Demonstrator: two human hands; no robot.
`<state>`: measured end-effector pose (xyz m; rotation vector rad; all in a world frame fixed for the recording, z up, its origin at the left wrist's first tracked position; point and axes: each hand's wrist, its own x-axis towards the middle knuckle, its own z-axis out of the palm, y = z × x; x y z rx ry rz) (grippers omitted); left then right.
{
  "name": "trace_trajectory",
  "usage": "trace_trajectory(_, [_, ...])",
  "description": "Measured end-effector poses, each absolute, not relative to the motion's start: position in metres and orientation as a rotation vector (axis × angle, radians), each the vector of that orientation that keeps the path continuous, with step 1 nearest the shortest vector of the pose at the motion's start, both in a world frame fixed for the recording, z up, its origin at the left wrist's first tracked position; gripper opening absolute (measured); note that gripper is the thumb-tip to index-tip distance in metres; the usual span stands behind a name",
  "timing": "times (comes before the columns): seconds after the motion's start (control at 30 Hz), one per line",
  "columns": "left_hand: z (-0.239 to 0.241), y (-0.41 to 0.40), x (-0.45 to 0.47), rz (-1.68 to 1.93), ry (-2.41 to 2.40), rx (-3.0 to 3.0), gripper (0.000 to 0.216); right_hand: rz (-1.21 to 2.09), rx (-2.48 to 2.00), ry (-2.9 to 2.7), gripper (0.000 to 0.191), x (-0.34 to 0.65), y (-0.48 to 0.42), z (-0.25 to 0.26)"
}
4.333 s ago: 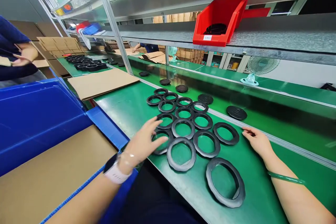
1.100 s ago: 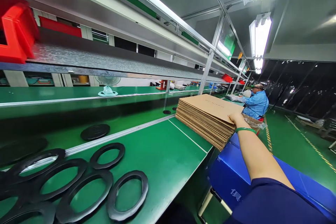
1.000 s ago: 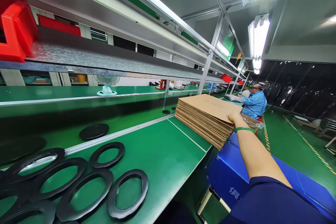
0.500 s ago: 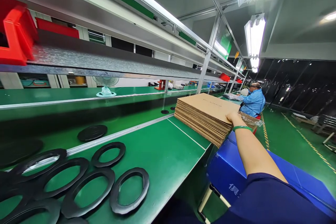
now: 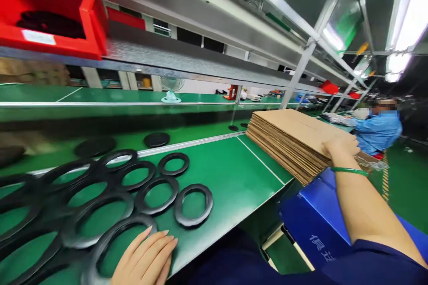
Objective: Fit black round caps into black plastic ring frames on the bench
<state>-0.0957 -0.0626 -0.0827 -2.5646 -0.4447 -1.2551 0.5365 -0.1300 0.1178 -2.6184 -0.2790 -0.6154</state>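
1 stack of flat cardboard sheets point(image 5: 294, 142) sits at the right end of the green table point(image 5: 234, 173), its near corner overhanging the table edge above a blue box point(image 5: 314, 218). The right hand point(image 5: 341, 144) lies on the stack's near right corner, fingers curled over the top sheet; whether the thumb is under the edge is hidden, so I cannot tell if it is clamped on a sheet or just resting. A green bangle point(image 5: 349, 170) sits on that wrist. The left hand point(image 5: 147, 258) lies flat, fingers together, holding nothing, on the table at the bottom, fingertips touching the rim of the nearest black ring point(image 5: 117, 240). More black rings point(image 5: 147, 191) spread in overlapping rows to the left, blurred by motion. 2 black discs point(image 5: 156, 139) lie beyond the metal strip point(image 5: 194, 143). A red bin point(image 5: 53, 22) sits on the upper shelf, a small fan point(image 5: 171, 87) behind. Another person in a blue coat point(image 5: 377, 131) works farther down the line.

Judgement: the step in hand looks like taking 1 sheet off the stack. To do it well, pinch only the top sheet at the corner, peel it up first so the one beneath does not drag, and keep the stack from sliding further off the edge. Left hand should stay planted for balance, clear of the rings.
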Motion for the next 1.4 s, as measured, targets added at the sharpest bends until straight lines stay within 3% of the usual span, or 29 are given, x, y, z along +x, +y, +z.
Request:
trace_trajectory(0.23, [-0.07,-0.088,-0.072,-1.153,-0.742,-2.698,0.03,-0.777,-2.024,-1.424,0.032,0.471,-0.04,0.1])
trace_trajectory(0.33, [-0.063,-0.091,-0.056,-1.097,-0.76,-2.744,0.029,-0.558,-1.868,-1.793,0.026,0.425,0.02,0.051])
trace_trajectory(0.5, [-0.039,-0.081,-0.035,-0.987,-0.917,-2.697,0.025,-0.206,-1.685,-2.164,0.038,0.358,0.1,-0.054])
trace_trajectory(0.7, [-0.017,-0.027,-0.047,-0.693,-1.259,-2.583,0.03,-0.043,-1.653,-2.161,0.041,0.338,0.178,-0.107])
trace_trajectory(0.97, [-0.014,0.071,-0.029,0.062,-1.816,-2.543,0.051,-0.141,-1.941,-1.669,0.036,0.395,0.272,-0.095])
trace_trajectory(1.07, [-0.021,0.088,-0.014,0.255,-1.954,-2.534,0.047,-0.142,-2.041,-1.474,0.033,0.432,0.291,-0.093])
trace_trajectory(1.17, [-0.024,0.096,-0.009,0.191,-1.96,-2.55,0.038,-0.04,-2.095,-1.425,0.021,0.46,0.306,-0.095])
trace_trajectory(1.27, [-0.015,0.094,-0.01,-0.098,-2.023,-2.584,0.027,0.059,-2.1,-1.433,0.014,0.474,0.318,-0.093])
trace_trajectory(1.33, [-0.004,0.085,-0.011,-0.507,-2.226,-2.596,0.025,0.115,-2.073,-1.445,0.014,0.48,0.323,-0.09])
trace_trajectory(1.4, [0.004,0.069,-0.009,-1.118,-2.541,-2.537,0.041,0.175,-2.044,-1.447,0.012,0.484,0.324,-0.085])
